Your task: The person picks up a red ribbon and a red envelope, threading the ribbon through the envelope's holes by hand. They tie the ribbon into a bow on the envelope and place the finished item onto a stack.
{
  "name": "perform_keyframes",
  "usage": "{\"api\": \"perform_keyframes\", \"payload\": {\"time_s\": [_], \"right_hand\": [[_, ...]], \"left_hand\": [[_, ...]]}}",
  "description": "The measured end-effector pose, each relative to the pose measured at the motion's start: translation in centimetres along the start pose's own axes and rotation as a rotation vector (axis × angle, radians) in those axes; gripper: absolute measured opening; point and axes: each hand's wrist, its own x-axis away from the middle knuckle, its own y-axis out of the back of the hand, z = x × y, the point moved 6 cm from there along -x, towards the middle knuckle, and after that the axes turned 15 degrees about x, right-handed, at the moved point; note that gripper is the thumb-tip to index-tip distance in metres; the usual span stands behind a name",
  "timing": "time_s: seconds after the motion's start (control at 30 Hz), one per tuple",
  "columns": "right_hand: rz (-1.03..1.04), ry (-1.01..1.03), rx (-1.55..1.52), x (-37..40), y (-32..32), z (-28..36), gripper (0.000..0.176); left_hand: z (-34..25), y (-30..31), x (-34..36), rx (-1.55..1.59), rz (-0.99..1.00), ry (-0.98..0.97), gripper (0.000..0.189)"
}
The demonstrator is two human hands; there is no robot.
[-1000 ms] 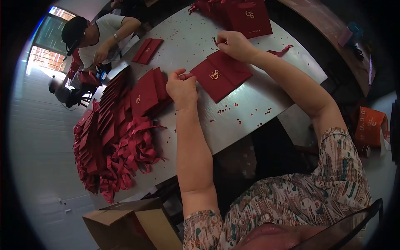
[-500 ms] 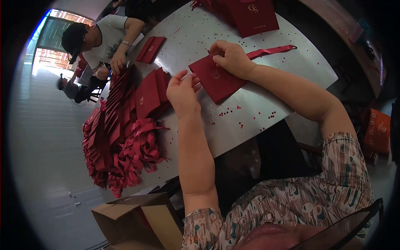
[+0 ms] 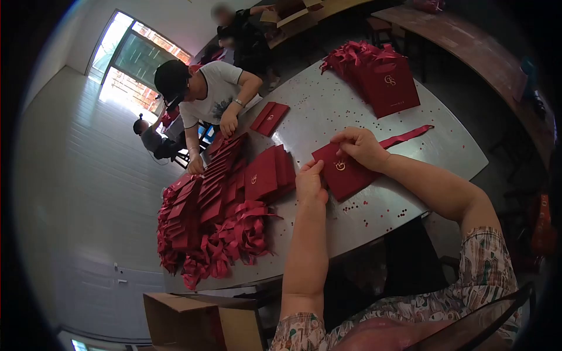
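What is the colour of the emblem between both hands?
The emblem is gold, as the head view shows.

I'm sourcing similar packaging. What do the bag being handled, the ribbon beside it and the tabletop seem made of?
Bag: probably matte card, given its crisp edges.
Ribbon: likely satiny fabric, a thin, faintly shiny strip.
Tabletop: perhaps metal, from its blurred grey glare.

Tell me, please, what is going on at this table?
The left hand holds the edge of a flat dark red bag with gold lettering; the right hand is over its face. A long red ribbon extends past it on the metal table. Beyond, a co-worker in a white shirt has both hands at layered red bags.
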Motion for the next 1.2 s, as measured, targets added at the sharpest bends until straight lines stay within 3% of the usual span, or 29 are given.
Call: {"api": "perform_keyframes", "payload": {"time_s": [0.13,0.2,0.33,0.4,0.5,0.63,0.7,0.9,1.2], "right_hand": [[0.033,0.007,0.054,-0.2,0.4,0.2,0.016],[0.031,0.069,0.090,-0.3,0.3,0.4,0.012],[0.054,0.127,0.136,0.0,0.0,0.8,0.008],[0.143,0.027,-0.057,0.2,-0.4,0.5,0.006],[0.145,-0.007,-0.068,0.1,-0.3,0.7,0.006],[0.109,-0.029,-0.053,-0.1,-0.1,0.4,0.005],[0.076,-0.023,0.016,0.0,0.3,0.5,0.009],[0.053,-0.025,-0.057,0.1,0.7,0.9,0.009],[0.040,-0.078,-0.155,0.0,0.7,0.6,0.013]], "left_hand": [[-0.9,-1.0,0.7,0.073,0.019,-0.036,0.017],[-0.3,-0.7,0.4,0.145,0.050,0.096,0.018],[0.8,0.6,-1.3,0.175,0.075,0.162,0.020],[1.2,0.9,-1.6,0.201,0.080,0.215,0.021],[1.0,0.2,-0.9,0.209,0.082,0.254,0.023],[0.7,-0.7,0.1,0.221,0.085,0.262,0.024],[0.6,-1.3,0.0,0.236,0.203,0.251,0.026],[0.5,-2.5,0.6,0.318,0.310,0.275,0.026],[0.5,-2.8,0.6,0.319,0.291,0.211,0.025]]}}
